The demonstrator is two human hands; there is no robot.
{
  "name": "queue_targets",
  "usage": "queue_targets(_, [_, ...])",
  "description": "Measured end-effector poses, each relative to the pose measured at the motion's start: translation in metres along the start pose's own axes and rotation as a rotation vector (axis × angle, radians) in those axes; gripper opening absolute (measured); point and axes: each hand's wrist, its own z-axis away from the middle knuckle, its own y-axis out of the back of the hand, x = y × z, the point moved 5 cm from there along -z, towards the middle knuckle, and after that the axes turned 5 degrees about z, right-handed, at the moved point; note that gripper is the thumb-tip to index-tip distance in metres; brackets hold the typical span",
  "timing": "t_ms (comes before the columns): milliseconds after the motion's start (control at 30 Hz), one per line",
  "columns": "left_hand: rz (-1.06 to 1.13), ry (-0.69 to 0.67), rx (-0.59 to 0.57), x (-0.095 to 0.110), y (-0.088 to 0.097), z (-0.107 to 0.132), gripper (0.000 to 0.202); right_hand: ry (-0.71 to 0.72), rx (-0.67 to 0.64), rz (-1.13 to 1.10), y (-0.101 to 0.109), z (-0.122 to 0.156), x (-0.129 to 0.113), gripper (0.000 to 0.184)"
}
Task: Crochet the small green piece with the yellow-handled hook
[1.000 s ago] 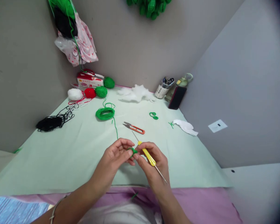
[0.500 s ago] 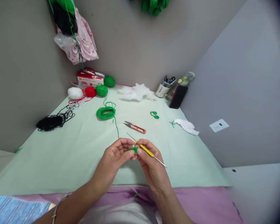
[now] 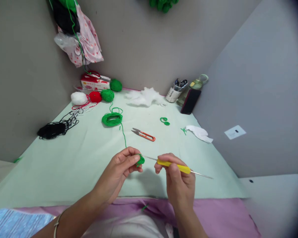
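Observation:
Pinched between the thumb and fingers of my left hand [image 3: 120, 170] is a small green crochet piece [image 3: 140, 160]. A strand of green yarn [image 3: 124, 135] runs from behind that hand up to a loose green coil [image 3: 112, 119] on the table. My right hand [image 3: 178, 178] grips a crochet hook [image 3: 175, 165] by its yellow handle. The thin metal tip points left, close to the crochet piece; whether it touches cannot be made out. Beyond the hands lie orange thread snips [image 3: 145, 135].
Green, red and white yarn balls [image 3: 79, 98] sit at the back left, with tangled black yarn [image 3: 53, 130] nearer. White stuffing [image 3: 145, 97] lies at the back. A pen cup [image 3: 174, 93], a phone [image 3: 190, 101] and a white cloth [image 3: 199, 133] are on the right.
My right hand has moved right, off the crochet piece, and now holds the hook nearly level with its tip toward the piece. My left hand keeps the piece, which shows more fully.

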Motion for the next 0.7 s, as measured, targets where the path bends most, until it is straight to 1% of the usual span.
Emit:
queue_targets(133, [-0.001, -0.002, -0.012, -0.001, 0.000, 0.000, 0.021, 0.109, -0.022, 0.120, -0.002, 0.005, -0.012, 0.024])
queue_targets(200, [-0.009, -0.009, -0.011, 0.000, -0.001, 0.000, 0.022, 0.136, -0.018, 0.157, -0.003, 0.006, -0.014, 0.024])
queue_targets(433, [-0.033, -0.019, -0.007, 0.000, -0.001, 0.000, 0.025, 0.165, 0.028, 0.199, -0.004, 0.004, -0.016, 0.023])
queue_targets(700, [-0.047, -0.026, -0.001, 0.005, -0.005, 0.003, 0.027, 0.207, 0.015, 0.292, -0.004, 0.009, -0.021, 0.027])
